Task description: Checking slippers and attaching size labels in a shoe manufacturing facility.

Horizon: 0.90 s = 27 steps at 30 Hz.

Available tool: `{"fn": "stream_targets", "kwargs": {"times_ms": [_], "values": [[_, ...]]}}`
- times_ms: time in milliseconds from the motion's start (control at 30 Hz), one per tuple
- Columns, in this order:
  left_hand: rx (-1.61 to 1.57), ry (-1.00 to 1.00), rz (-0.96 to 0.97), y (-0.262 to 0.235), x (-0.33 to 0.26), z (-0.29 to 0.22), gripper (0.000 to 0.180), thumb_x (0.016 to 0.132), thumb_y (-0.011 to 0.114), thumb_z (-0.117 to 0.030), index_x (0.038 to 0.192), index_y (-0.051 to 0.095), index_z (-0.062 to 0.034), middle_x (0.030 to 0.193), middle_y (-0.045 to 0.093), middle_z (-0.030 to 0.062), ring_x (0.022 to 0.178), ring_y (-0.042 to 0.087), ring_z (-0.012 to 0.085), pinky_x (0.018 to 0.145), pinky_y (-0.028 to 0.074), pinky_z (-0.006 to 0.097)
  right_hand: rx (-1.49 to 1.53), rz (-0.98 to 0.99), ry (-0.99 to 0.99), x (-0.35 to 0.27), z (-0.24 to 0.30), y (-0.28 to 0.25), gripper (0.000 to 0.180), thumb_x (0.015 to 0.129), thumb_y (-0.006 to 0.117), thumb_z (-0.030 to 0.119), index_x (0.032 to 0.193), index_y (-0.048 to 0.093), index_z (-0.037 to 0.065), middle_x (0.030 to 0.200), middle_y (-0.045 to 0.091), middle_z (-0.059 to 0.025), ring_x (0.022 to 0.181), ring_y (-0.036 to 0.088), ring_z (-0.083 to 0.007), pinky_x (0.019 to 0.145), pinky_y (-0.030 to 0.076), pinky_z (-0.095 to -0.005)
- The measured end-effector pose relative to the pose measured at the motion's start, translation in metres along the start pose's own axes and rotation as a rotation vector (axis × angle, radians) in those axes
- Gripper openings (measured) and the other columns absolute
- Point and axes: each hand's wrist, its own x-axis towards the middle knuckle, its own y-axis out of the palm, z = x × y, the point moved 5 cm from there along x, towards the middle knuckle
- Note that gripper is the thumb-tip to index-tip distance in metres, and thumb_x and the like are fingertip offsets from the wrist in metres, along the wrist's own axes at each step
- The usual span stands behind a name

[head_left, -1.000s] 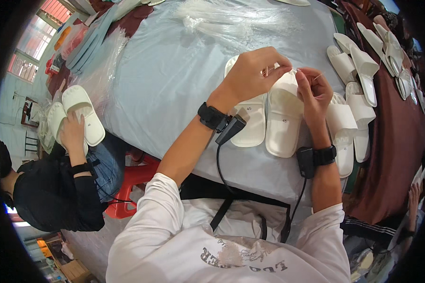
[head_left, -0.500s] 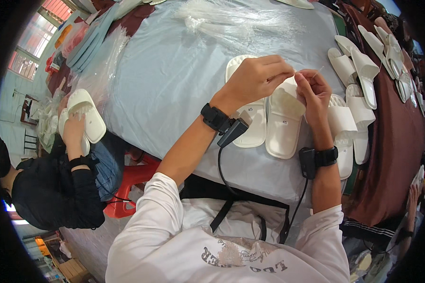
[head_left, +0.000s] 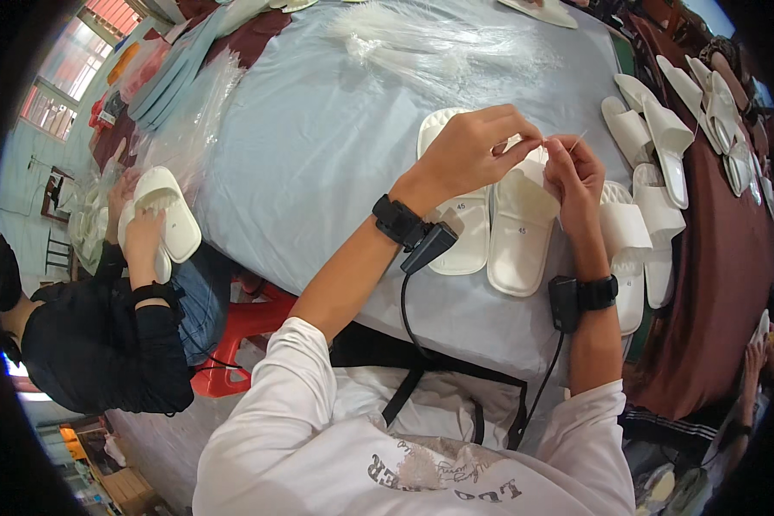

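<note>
Both my hands are raised above a pair of white slippers on the cloth-covered table, fingertips nearly meeting. My left hand (head_left: 480,153) is closed in a pinch at thumb and forefinger. My right hand (head_left: 576,179) pinches too, with a thin clear plastic strand (head_left: 580,141) sticking up past its fingers. The strand appears to run between the two pinches; its middle is too fine to follow. Below lie the left slipper (head_left: 464,245) and the right slipper (head_left: 519,254), side by side, soles down. My left hand and wrist partly cover the left slipper's upper half.
A loose bundle of clear strands (head_left: 447,43) lies across the far table. More white slippers (head_left: 623,228) line the right side, some on a brown cloth (head_left: 705,301). At left a co-worker in black (head_left: 103,344) holds a pair of slippers (head_left: 176,219) beside a red stool (head_left: 232,348).
My hands keep their pinches, with hardly any shift between them. The whole view has shifted slightly. At left, the co-worker's second hand has come into sight beside the slippers.
</note>
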Motion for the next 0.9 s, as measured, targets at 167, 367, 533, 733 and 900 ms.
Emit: {"fn": "stream_targets", "kwargs": {"times_ms": [167,367,533,733,900], "values": [[-0.046,-0.076,0.039,0.002,-0.001,0.002,0.010,0.086,0.080,-0.013,0.096,0.077,-0.0102,0.087,0.073,0.0028,0.059,0.057,0.0123,0.054,0.047,0.026,-0.081,0.015,-0.066,-0.002,0.003,0.003,0.016,0.103,0.064,0.019,0.101,0.067,0.004,0.069,0.045,0.0094,0.057,0.033,0.0009,0.049,0.022,-0.0199],[0.036,0.028,0.065,0.004,-0.003,0.005,0.012,0.087,0.080,-0.017,0.095,0.079,-0.0090,0.083,0.075,0.0039,0.063,0.063,0.0148,0.056,0.048,0.026,-0.109,-0.003,-0.052,-0.002,0.001,0.002,0.015,0.103,0.061,0.017,0.095,0.064,0.004,0.069,0.044,0.0086,0.058,0.033,-0.0005,0.050,0.023,-0.0207],[-0.016,-0.013,0.093,0.006,-0.004,0.007,0.010,0.085,0.080,-0.016,0.091,0.079,-0.0081,0.077,0.073,0.0036,0.058,0.062,0.0143,0.055,0.048,0.027,-0.124,-0.005,-0.075,-0.001,-0.002,0.000,0.014,0.103,0.061,0.015,0.094,0.063,0.005,0.069,0.044,0.0083,0.059,0.034,-0.0008,0.052,0.025,-0.0211],[-0.122,-0.142,0.141,0.008,-0.004,0.012,0.011,0.084,0.080,-0.017,0.089,0.078,-0.0082,0.074,0.073,0.0027,0.059,0.062,0.0101,0.056,0.047,0.025,-0.141,0.014,-0.072,-0.001,-0.003,-0.001,0.012,0.102,0.059,0.012,0.093,0.062,0.004,0.072,0.047,0.0079,0.062,0.037,-0.0006,0.054,0.027,-0.0201],[-0.177,-0.202,0.205,0.009,-0.002,0.015,0.013,0.086,0.077,-0.020,0.091,0.076,-0.0075,0.074,0.072,0.0016,0.061,0.061,0.0081,0.057,0.046,0.023,-0.145,0.037,-0.055,0.000,-0.003,0.000,0.012,0.101,0.059,0.012,0.091,0.061,0.005,0.073,0.047,0.0084,0.063,0.037,-0.0007,0.055,0.027,-0.0195]]}}
